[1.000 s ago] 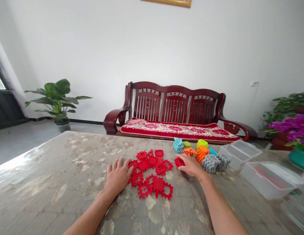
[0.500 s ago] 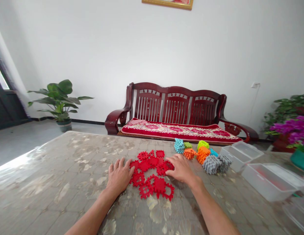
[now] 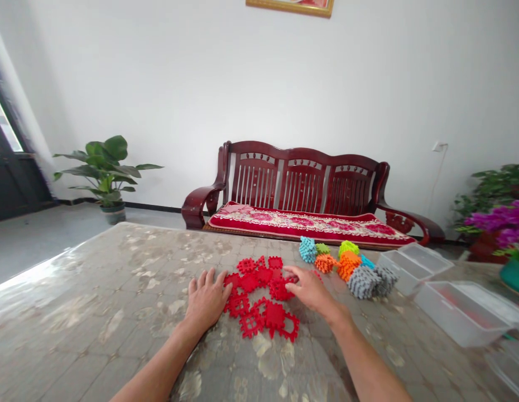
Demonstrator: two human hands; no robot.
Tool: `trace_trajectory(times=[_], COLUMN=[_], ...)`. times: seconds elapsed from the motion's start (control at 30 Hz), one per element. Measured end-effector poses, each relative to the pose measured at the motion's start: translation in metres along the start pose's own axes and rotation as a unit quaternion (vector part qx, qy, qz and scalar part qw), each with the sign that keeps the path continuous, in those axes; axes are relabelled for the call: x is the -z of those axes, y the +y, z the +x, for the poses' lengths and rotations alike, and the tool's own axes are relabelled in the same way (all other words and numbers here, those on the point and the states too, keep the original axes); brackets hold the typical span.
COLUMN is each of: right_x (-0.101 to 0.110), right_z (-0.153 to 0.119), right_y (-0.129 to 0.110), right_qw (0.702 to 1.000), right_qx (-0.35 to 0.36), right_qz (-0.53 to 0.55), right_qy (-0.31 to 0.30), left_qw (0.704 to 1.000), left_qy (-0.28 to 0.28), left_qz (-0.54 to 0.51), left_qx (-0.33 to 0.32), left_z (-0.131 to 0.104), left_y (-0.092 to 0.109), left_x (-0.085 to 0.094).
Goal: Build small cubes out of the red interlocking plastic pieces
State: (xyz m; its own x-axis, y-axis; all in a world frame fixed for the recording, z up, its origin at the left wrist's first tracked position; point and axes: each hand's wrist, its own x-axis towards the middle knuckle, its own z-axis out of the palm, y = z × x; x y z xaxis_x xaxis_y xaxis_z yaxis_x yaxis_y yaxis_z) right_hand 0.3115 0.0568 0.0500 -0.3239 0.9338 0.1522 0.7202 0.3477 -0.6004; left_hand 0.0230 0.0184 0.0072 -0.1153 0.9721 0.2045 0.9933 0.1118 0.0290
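Observation:
Flat red toothed pieces (image 3: 274, 316), some solid and some with openings, lie in a loose, partly overlapping spread on the patterned table (image 3: 138, 290). My left hand (image 3: 208, 297) rests at the left edge of the spread, fingers apart, holding nothing; its thumb side is beside the red pieces. At the right edge, my right hand (image 3: 306, 286) has its thumb and fingers apart, next to a red piece. A small bit of red shows just behind the right hand's fingers, mostly hidden.
Stacked pieces in blue (image 3: 308, 250), orange (image 3: 349, 266) and grey (image 3: 363, 281) stand beyond the right hand. Clear plastic boxes (image 3: 460, 312) are on the right, near purple flowers (image 3: 504, 223). A wooden bench (image 3: 301, 178) stands behind the table.
The view has shifted slightly. My right hand's fingers have drawn a little away from the red pieces, and a red piece near them has shifted left. My left hand stays at the spread's left edge.

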Motion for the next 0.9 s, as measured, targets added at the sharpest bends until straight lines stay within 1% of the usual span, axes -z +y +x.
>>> trace_trajectory(times=[0.07, 0.13, 0.3, 0.37, 0.47, 0.57, 0.67, 0.8, 0.9], right_x=[-0.001, 0.000, 0.006, 0.005, 0.000, -0.001, 0.010, 0.035, 0.048], right_z=[-0.001, -0.002, -0.008, -0.011, -0.012, -0.010, -0.007, -0.002, 0.000], right_y=[0.002, 0.004, -0.003, -0.006, -0.007, -0.006, 0.000, 0.024, 0.046], right_qw=[1.000, 0.999, 0.988, 0.981, 0.976, 0.975, 0.981, 0.989, 0.988], right_qx=[0.003, 0.013, 0.064, 0.080, 0.091, 0.097, 0.085, 0.030, -0.001], right_qz=[-0.010, -0.032, -0.126, -0.155, -0.179, -0.187, -0.170, -0.138, -0.144], right_qy=[0.003, -0.007, -0.066, -0.081, -0.085, -0.074, -0.039, 0.040, 0.055], left_qw=[1.000, 1.000, 1.000, 1.000, 1.000, 1.000, 1.000, 1.000, 1.000], left_qy=[0.001, 0.000, -0.002, 0.000, 0.003, 0.004, 0.003, 0.002, -0.002], left_qz=[-0.003, -0.002, -0.002, -0.003, -0.004, -0.004, -0.004, -0.010, -0.011], left_qx=[0.001, 0.001, 0.000, 0.002, 0.000, -0.002, -0.004, -0.003, 0.001], left_z=[0.000, 0.000, 0.000, 0.001, 0.001, 0.001, 0.001, 0.002, 0.002], left_y=[0.000, 0.000, 0.001, 0.000, -0.001, -0.001, -0.001, -0.002, -0.002], left_x=[0.000, 0.001, 0.000, -0.002, -0.004, -0.004, -0.003, -0.005, -0.005])
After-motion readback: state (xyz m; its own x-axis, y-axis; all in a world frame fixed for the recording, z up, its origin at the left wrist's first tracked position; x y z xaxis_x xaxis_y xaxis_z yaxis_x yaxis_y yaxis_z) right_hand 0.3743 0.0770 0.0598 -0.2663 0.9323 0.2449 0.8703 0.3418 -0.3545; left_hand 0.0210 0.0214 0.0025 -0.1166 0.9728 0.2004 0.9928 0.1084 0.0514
